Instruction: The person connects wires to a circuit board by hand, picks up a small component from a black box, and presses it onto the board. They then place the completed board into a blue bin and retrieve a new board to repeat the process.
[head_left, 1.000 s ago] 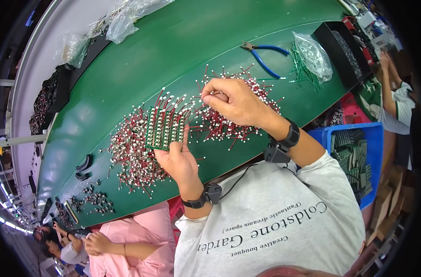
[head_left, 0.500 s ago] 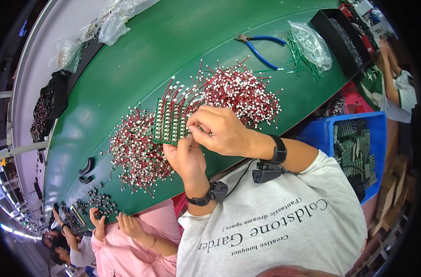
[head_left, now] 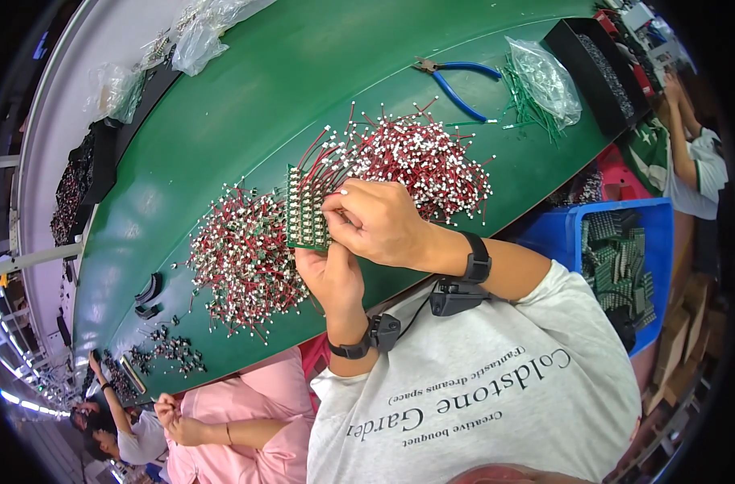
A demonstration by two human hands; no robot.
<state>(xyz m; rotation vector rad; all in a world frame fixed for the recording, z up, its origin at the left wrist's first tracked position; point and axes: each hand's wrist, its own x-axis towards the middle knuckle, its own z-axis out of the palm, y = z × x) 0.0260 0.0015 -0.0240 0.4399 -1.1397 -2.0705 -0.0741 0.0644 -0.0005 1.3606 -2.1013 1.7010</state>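
Note:
A green circuit board panel with rows of small metal contacts is held up over the table. My left hand grips it by its lower edge, between thumb and fingers. My right hand is closed in a pinch at the panel's right side; what its fingertips hold is hidden. Red wires with white connectors fan out above the panel, by my right hand. To the right of the hands lies a heap of red wires with white plugs. Another heap of wired pieces lies to the left.
Blue-handled cutters lie farther back near green strips, a clear plastic bag and a black tray. A blue bin holds more boards at right. At left, a co-worker in pink sits near small black parts.
The panel has shifted slightly right and tilted, showing fewer columns. Both my hands stay at it, moving slightly. The co-worker's hands in pink sleeves have come together.

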